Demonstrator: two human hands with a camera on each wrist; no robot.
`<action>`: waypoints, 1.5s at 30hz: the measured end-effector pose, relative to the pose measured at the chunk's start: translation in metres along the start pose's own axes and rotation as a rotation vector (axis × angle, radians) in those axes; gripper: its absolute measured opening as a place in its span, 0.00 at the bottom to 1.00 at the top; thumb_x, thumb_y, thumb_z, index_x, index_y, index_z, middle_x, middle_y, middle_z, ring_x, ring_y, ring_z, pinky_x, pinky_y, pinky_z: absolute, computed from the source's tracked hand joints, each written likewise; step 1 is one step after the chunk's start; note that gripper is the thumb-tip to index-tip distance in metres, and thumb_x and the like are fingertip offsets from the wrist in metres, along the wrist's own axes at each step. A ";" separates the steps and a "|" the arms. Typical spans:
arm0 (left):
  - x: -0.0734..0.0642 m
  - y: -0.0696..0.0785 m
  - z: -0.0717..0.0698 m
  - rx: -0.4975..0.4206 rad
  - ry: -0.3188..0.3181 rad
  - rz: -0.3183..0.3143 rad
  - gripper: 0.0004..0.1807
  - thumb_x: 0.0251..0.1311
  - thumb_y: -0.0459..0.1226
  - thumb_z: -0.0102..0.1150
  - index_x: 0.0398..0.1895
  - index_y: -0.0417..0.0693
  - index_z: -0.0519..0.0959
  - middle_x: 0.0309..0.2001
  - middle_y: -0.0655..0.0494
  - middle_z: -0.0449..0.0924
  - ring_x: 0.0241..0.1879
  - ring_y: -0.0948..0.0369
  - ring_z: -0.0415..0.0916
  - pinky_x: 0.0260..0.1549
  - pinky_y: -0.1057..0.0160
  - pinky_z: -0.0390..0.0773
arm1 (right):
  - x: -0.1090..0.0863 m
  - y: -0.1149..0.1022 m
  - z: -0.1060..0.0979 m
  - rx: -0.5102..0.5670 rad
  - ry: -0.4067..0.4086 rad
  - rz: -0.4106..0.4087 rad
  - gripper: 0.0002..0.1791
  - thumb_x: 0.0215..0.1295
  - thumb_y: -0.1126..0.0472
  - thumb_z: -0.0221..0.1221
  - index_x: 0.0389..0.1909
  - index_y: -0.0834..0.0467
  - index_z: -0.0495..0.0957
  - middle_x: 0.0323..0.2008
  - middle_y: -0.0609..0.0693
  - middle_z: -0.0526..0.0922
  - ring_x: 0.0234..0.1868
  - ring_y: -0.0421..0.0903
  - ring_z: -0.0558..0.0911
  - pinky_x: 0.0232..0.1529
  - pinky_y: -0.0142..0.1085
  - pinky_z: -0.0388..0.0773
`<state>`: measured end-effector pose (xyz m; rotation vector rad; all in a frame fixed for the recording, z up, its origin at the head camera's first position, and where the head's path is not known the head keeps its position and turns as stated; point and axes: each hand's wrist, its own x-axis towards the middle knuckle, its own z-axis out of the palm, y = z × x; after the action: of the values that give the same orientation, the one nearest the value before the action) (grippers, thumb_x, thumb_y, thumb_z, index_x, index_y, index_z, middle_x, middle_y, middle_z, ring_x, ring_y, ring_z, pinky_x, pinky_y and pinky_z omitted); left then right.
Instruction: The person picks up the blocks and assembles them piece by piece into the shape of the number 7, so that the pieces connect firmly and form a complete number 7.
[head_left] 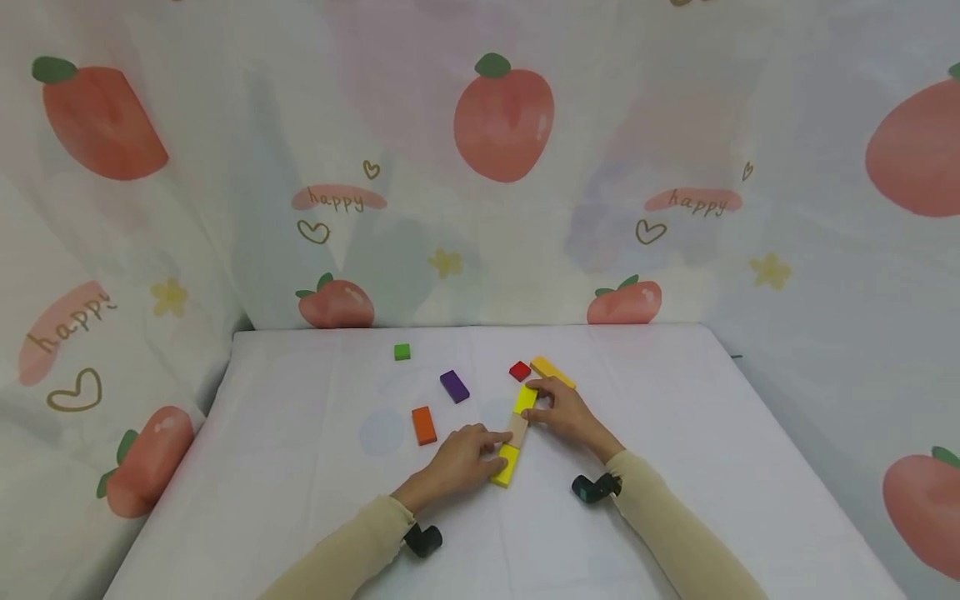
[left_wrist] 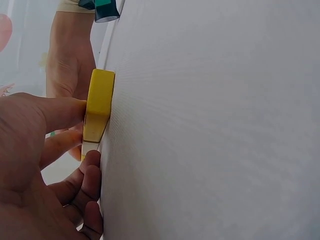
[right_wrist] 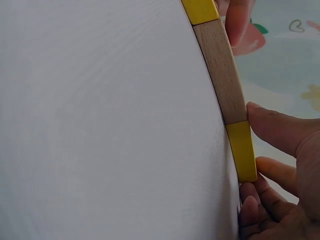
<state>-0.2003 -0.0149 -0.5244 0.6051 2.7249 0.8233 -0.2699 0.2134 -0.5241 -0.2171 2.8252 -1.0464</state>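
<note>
Three blocks lie end to end in a slanting row on the white table: a near yellow block [head_left: 507, 468] [left_wrist: 101, 95], a bare wood block [head_left: 517, 431] [right_wrist: 220, 72] and a far yellow block [head_left: 526, 399] [right_wrist: 241, 150]. My left hand [head_left: 463, 458] holds the near yellow block with the thumb, while its index finger touches the wood block. Thumb and index finger of my right hand [head_left: 566, 412] span the far yellow block, the thumb at its joint with the wood block. No gap shows at that joint in the right wrist view.
An orange block [head_left: 423, 425], a purple block [head_left: 454, 387] and a small green block [head_left: 402, 352] lie left of the row. Beyond the right hand are a small red block [head_left: 520, 371] and a yellow-orange block [head_left: 553, 372]. A patterned cloth [head_left: 420, 125] hangs behind the table.
</note>
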 end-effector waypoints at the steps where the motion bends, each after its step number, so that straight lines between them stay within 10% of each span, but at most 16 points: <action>1: 0.001 0.000 0.000 -0.001 0.002 0.001 0.26 0.62 0.51 0.63 0.64 0.70 0.74 0.41 0.64 0.77 0.40 0.66 0.70 0.39 0.67 0.72 | 0.001 0.000 0.000 0.001 0.002 0.001 0.31 0.58 0.51 0.69 0.62 0.52 0.75 0.55 0.53 0.77 0.51 0.50 0.74 0.57 0.47 0.75; 45: 0.006 0.001 0.002 -0.022 -0.014 -0.031 0.24 0.59 0.50 0.66 0.60 0.67 0.79 0.40 0.66 0.77 0.39 0.66 0.70 0.39 0.66 0.75 | 0.001 0.009 0.000 0.040 0.007 -0.008 0.21 0.65 0.56 0.64 0.59 0.50 0.78 0.52 0.51 0.79 0.48 0.49 0.74 0.52 0.43 0.75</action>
<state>-0.2043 -0.0105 -0.5255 0.5605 2.7019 0.8368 -0.2722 0.2197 -0.5301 -0.2212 2.8082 -1.1067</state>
